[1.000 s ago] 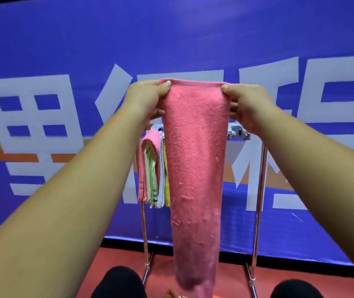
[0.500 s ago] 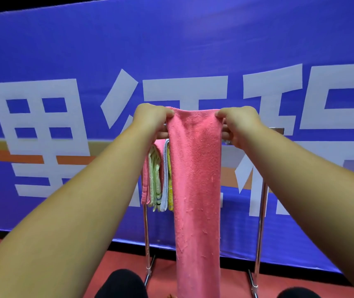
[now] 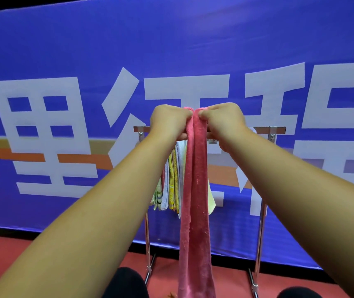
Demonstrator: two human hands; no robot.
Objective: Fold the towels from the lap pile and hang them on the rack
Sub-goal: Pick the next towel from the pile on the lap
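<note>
Seated before a blue banner [image 3: 64, 61] with large white characters, a person stretches both bare forearms toward a metal rack [image 3: 266, 129] standing on the red floor [image 3: 10, 254]. Left of centre, the left hand [image 3: 169, 122] is curled into a fist, its grip pinching the top of a pink towel [image 3: 195, 190]. Just below it a bunch of hung towels [image 3: 171, 183] (pale green, white and yellow, with one pale edge peeking out to the right of the pink one) already drapes over the bar, so part of the job looks done.

The pink towel, gathered into a narrow lengthwise strip, hangs from the hands in front of the bar. It runs down past the bottom edge of the view, between the person's dark-clad knees [image 3: 126, 282]. Its top stands above the bar, and whether any of it lies over the bar cannot be told. By the look of it, hanging this one is under way, not finished.

To the right, the right hand [image 3: 223, 123] mirrors the left, fingers curled and pinching the same top fold. The knuckles of the two hands almost meet, with only the cloth between them. Beyond them the bar runs on to its far post. The lap pile is out of view, so how many towels remain is unknown.
</note>
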